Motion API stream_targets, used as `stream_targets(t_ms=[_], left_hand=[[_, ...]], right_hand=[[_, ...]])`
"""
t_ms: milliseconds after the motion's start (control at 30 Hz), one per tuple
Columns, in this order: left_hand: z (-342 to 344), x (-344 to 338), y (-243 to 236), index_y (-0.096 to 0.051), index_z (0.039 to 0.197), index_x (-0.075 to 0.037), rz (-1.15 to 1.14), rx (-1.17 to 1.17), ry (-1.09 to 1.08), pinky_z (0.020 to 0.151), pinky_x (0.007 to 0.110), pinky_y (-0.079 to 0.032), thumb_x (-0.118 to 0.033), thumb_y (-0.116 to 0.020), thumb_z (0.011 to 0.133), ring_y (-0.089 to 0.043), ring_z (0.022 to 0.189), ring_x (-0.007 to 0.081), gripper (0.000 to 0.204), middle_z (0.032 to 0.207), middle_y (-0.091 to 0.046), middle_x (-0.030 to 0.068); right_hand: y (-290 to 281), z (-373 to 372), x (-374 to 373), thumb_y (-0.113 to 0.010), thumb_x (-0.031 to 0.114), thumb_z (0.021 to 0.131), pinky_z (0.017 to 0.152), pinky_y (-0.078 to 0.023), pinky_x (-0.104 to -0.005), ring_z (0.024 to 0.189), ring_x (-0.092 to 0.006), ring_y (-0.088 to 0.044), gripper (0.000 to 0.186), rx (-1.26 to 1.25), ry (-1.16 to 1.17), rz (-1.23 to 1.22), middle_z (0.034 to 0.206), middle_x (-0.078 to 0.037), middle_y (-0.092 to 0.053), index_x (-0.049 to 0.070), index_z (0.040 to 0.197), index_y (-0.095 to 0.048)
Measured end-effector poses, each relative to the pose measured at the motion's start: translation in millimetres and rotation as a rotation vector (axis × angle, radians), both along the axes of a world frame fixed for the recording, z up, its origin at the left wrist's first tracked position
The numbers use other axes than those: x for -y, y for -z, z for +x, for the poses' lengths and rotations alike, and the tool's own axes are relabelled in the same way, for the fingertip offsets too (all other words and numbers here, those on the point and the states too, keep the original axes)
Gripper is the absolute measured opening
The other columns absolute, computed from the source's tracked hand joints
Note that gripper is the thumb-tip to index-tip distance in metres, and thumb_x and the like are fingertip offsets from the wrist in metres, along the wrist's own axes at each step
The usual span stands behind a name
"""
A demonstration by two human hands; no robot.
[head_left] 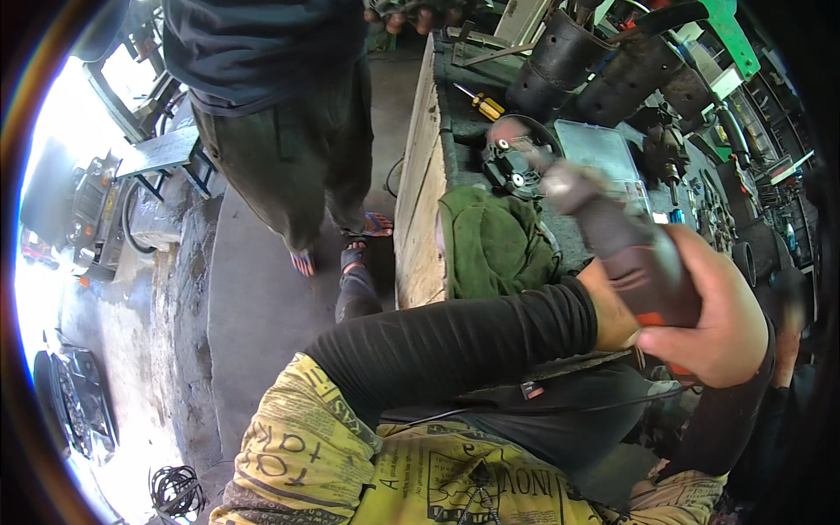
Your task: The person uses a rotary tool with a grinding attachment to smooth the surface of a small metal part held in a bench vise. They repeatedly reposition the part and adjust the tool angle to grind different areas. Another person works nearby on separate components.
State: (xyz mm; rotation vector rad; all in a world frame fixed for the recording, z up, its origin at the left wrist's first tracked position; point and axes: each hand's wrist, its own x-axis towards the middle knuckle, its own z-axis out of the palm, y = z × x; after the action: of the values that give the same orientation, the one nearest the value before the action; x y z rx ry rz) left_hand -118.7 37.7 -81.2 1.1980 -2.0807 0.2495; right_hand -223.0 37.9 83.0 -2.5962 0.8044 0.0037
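A dark grinder with red-orange patches and a grey metal head is smeared by motion. My right hand is closed round its rear body, thumb across the near side. From the left, my left hand reaches under the grinder and appears to grip it; its fingers are mostly hidden behind the body. Just beyond the tool's head, a round dark metal part with pale round fittings lies on the workbench. A green cloth is bunched near that part.
A yellow-handled screwdriver lies near dark metal cylinders. A clear plastic case and scattered tools are farther right. Across my lap runs a black cord. Another person stands beyond the bench's left side, near a small bench.
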Motion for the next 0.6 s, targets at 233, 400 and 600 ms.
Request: stream_targets(t_ms=[233, 400, 600], left_hand=[[-15, 8, 8, -0.065, 0.129, -0.006, -0.095, -0.045, -0.061, 0.097, 0.05, -0.043, -0.046, -0.076, 0.079, -0.047, 0.135, 0.0405, 0.064, 0.137, -0.056, 0.0202], [-12, 6, 7, -0.066, 0.129, -0.008, -0.063, -0.047, -0.026, 0.099, 0.051, -0.043, -0.047, -0.075, 0.08, -0.049, 0.134, 0.0396, 0.064, 0.137, -0.057, 0.0185], [-4, 1, -3, -0.064, 0.133, -0.008, -0.027, -0.005, -0.005, 0.103, 0.05, -0.043, -0.057, -0.077, 0.075, -0.05, 0.133, 0.0392, 0.077, 0.136, -0.057, 0.0184]], right_hand=[[7, -109, -4, -0.086, 0.036, 0.066, 0.064, -0.058, -0.029, 0.073, -0.0165, -0.066, 0.089, 0.457, 0.455, 0.287, 0.091, -0.011, -0.065, -0.006, 0.133, -0.044], [38, -171, -15, -0.089, 0.036, 0.067, 0.067, -0.062, -0.0335, 0.071, -0.0186, -0.067, 0.086, 0.619, 0.534, 0.395, 0.089, -0.012, -0.065, -0.005, 0.127, -0.044], [77, -217, -22, -0.087, 0.02, 0.07, 0.077, -0.055, -0.0299, 0.083, -0.0137, -0.065, 0.087, 0.593, 0.653, 0.541, 0.103, -0.009, -0.066, -0.005, 0.14, -0.042]])
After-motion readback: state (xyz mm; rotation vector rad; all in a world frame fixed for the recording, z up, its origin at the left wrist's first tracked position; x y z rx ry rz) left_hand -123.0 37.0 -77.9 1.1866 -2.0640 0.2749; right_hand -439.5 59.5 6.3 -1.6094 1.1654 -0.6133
